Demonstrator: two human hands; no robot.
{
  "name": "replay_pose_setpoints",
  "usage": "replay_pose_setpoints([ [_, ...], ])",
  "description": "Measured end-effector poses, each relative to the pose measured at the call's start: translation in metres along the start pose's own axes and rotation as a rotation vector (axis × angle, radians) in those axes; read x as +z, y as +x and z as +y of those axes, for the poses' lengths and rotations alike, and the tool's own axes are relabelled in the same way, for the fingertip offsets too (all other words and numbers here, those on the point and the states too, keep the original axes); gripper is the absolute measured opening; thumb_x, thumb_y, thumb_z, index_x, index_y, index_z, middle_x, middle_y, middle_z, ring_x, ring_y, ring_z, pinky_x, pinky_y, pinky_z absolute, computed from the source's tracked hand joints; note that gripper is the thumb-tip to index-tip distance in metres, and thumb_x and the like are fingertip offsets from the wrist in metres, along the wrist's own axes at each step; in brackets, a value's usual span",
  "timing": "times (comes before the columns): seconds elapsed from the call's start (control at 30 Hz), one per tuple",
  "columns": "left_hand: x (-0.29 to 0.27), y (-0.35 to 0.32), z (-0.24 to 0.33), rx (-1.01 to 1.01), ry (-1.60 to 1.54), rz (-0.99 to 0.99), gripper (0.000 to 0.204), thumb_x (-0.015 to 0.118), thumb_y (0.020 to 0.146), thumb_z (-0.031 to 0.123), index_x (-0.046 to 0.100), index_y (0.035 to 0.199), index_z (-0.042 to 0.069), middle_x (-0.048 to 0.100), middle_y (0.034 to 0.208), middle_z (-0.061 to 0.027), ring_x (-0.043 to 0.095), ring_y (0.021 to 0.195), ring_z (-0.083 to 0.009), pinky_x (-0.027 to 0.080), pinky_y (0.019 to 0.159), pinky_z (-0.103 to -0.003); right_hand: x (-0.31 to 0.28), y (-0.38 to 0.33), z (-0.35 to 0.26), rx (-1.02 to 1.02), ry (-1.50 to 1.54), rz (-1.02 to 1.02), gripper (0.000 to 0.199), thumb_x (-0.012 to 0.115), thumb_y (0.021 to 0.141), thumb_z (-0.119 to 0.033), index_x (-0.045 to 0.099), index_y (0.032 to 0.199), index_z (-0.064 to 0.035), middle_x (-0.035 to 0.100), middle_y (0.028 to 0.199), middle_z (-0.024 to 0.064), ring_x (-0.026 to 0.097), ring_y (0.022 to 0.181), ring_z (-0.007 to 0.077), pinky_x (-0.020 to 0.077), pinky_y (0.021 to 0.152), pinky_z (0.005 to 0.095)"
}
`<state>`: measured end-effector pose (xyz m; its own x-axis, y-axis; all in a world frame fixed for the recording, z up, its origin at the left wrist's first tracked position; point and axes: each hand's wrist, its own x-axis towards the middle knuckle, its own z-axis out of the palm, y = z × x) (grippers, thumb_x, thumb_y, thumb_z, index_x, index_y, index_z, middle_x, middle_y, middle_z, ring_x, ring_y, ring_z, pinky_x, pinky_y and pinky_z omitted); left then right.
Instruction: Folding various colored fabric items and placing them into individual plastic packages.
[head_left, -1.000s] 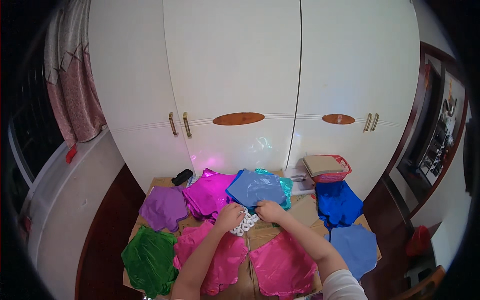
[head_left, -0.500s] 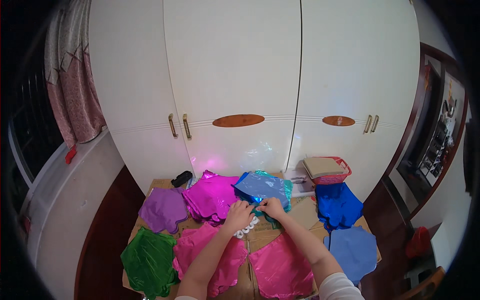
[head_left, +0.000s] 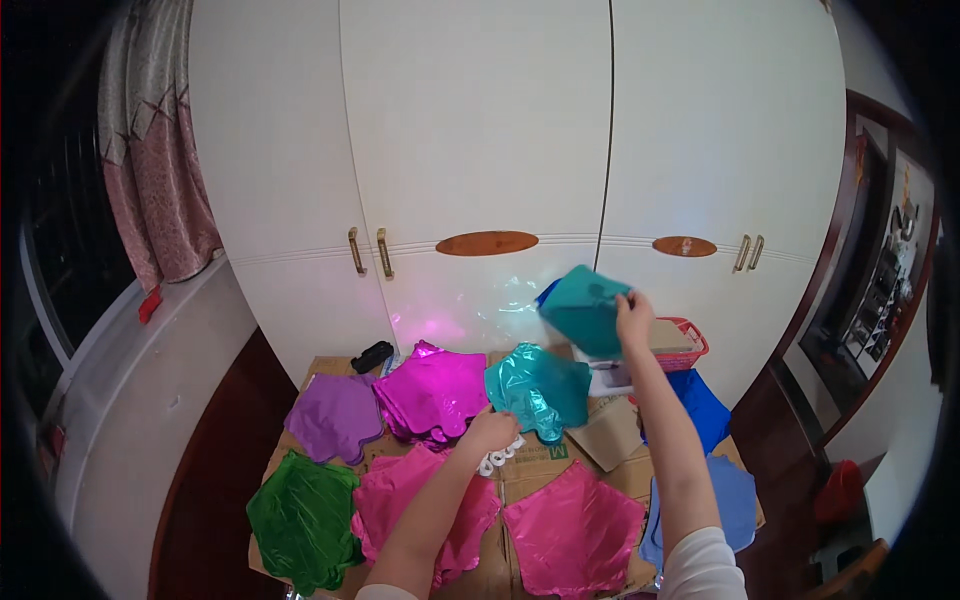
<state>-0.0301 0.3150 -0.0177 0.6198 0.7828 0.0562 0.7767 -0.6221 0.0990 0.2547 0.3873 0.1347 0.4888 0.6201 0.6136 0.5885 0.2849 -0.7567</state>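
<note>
My right hand is raised at the far side of the table, pinching the edge of a teal foil sheet. A strip of blue shows behind that sheet. Beneath it, a stack of shiny teal foil sheets lies on the cardboard. My left hand is down between this stack and a magenta foil stack, its fingers curled; whether they hold anything is hidden. Several white rings lie beside it.
Around lie purple, green, pink, dark blue and blue-grey sheets. A red basket, a brown cardboard piece and a black object are also there. White cabinet doors rise behind the table.
My right hand has moved up and to the right, lifting the teal sheet off the middle stack, whose shiny teal top is now uncovered. My left hand has stayed low, apart from the right.
</note>
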Motion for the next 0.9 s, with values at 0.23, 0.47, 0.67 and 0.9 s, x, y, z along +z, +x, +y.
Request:
replay_pose_setpoints([
  [0.23,-0.004,-0.019,-0.006,0.013,-0.091,0.208,0.031,0.047,0.089,0.031,0.065,0.089,0.006,0.065,0.091,-0.0136,0.06,0.095,-0.0302,0.037,0.094,-0.05,0.012,-0.047,-0.12,-0.982,-0.241,-0.306,0.022,0.056,0.077,-0.006,0.056,0.099,-0.006,0.058,0.084,0.0151,0.059,0.075,0.0362,0.0477,0.067,0.0436],
  [0.47,-0.045,-0.114,-0.055,-0.248,-0.177,0.357,0.027,0.055,0.084,0.031,0.066,0.089,0.007,0.065,0.092,-0.0121,0.06,0.094,-0.0294,0.035,0.099,-0.051,0.15,-0.203,-0.084,-1.164,-0.123,-0.74,0.009,0.057,0.075,-0.013,0.061,0.073,-0.005,0.058,0.082,0.0114,0.06,0.079,0.0285,0.0486,0.065,0.0404],
  [0.67,-0.06,-0.188,-0.096,-0.473,-0.131,0.303,0.027,0.055,0.085,0.03,0.066,0.091,0.007,0.065,0.096,-0.0118,0.06,0.096,-0.0288,0.035,0.1,-0.051,0.177,-0.265,-0.078,-1.121,-0.15,-1.0,0.019,0.057,0.08,-0.022,0.064,0.08,-0.0042,0.061,0.091,0.012,0.061,0.083,0.0298,0.0503,0.073,0.0418],
  [0.9,-0.044,-0.18,-0.105,-0.437,-0.176,0.348,0.026,0.057,0.083,0.026,0.064,0.098,0.006,0.064,0.1,-0.0131,0.06,0.098,-0.0293,0.038,0.099,-0.047,0.19,-0.269,-0.069,-0.677,-0.138,-1.045,0.018,0.061,0.078,-0.025,0.07,0.081,-0.0096,0.065,0.092,0.0126,0.063,0.084,0.0315,0.0509,0.074,0.0421],
])
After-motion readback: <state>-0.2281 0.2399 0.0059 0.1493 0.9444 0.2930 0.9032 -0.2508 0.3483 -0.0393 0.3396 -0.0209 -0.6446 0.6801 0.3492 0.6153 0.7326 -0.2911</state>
